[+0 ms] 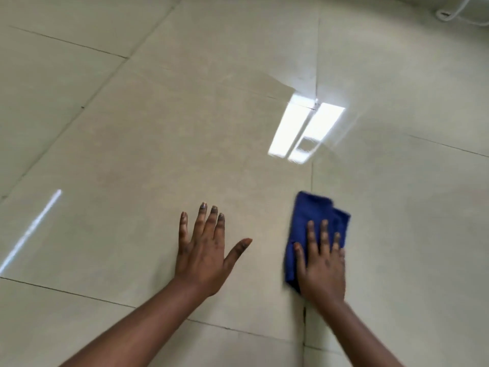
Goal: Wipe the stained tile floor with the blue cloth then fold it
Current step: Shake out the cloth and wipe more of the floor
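Observation:
The blue cloth (316,217) lies bunched on the glossy beige tile floor (158,141), over a grout line at the lower right. My right hand (321,266) presses flat on the cloth's near half with straight, spread fingers. My left hand (205,250) rests palm down on the bare tile to the left of the cloth, fingers spread, holding nothing. No stain shows plainly on the tiles around the cloth.
Bright ceiling-light reflections (304,131) shine on the floor beyond the cloth. A white cable (455,9) lies at the far top right corner. Dark grout lines cross the tiles.

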